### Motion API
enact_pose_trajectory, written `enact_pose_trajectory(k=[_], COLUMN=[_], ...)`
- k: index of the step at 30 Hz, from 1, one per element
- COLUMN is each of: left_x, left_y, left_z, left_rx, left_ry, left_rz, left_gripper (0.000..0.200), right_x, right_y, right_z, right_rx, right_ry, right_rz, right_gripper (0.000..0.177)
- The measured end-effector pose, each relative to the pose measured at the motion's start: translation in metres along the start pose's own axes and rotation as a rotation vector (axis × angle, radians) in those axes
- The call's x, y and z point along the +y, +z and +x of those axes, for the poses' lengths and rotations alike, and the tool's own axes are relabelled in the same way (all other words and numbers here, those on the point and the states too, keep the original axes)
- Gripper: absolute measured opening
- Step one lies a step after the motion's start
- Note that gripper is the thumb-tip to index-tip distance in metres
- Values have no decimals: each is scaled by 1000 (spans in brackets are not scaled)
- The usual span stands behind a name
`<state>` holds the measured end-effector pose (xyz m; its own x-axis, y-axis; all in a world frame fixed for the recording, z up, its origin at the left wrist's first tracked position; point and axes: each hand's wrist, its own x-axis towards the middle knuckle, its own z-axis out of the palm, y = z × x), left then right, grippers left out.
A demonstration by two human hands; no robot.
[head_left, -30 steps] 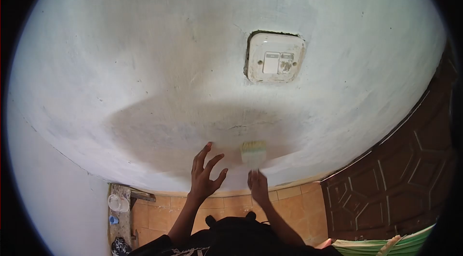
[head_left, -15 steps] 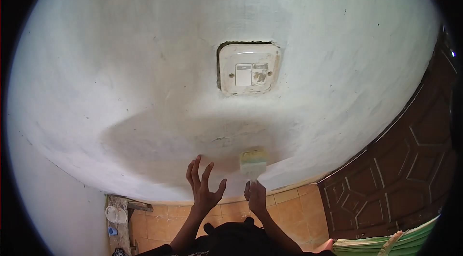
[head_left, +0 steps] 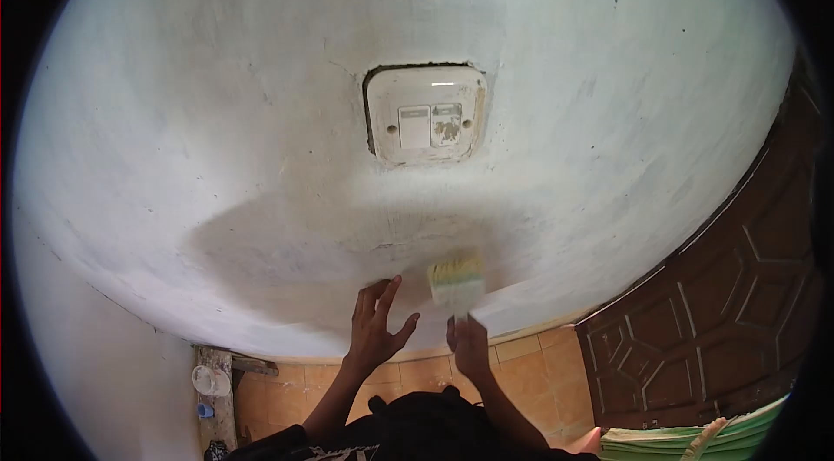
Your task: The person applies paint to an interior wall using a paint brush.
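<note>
My right hand [head_left: 470, 348] is closed round the handle of a wide paintbrush [head_left: 457, 284], whose yellowish bristles point up at the white wall [head_left: 287, 139]. To its left, my left hand [head_left: 374, 327] is raised near the wall with fingers apart and nothing in it; whether its fingertips touch the wall cannot be told. Above both hands a worn white light switch [head_left: 426, 116] sits in the wall, with a dark gap along its top and left edges.
A brown panelled door [head_left: 704, 296] stands at the right, with green cloth [head_left: 695, 444] below it. At the lower left a wooden bench [head_left: 217, 417] holds a white container [head_left: 205, 380] and a blue cup [head_left: 205, 410]. Orange tiles [head_left: 530, 374] cover the floor.
My left hand has moved slightly right and up, its fingers now more bent. The brush and my right hand are a little higher. The switch has shifted left in view.
</note>
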<state>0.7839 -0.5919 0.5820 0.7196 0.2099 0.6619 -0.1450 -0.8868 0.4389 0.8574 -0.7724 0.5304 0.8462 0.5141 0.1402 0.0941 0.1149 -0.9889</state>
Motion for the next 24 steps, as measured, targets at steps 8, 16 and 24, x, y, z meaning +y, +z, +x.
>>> enact_pose_trajectory(k=[8, 16, 24], left_x=[1, 5, 23], left_y=[12, 18, 55], left_z=[-1, -2, 8], left_rx=[41, 80, 86], left_ry=[-49, -61, 18], left_rz=[27, -13, -125], left_gripper=[83, 82, 82], right_x=[-1, -32, 36], right_y=[-3, -23, -56], right_z=[42, 23, 16], right_rx=[73, 108, 63], right_ry=[-86, -66, 50], right_rz=[85, 124, 117], right_gripper=[46, 42, 42])
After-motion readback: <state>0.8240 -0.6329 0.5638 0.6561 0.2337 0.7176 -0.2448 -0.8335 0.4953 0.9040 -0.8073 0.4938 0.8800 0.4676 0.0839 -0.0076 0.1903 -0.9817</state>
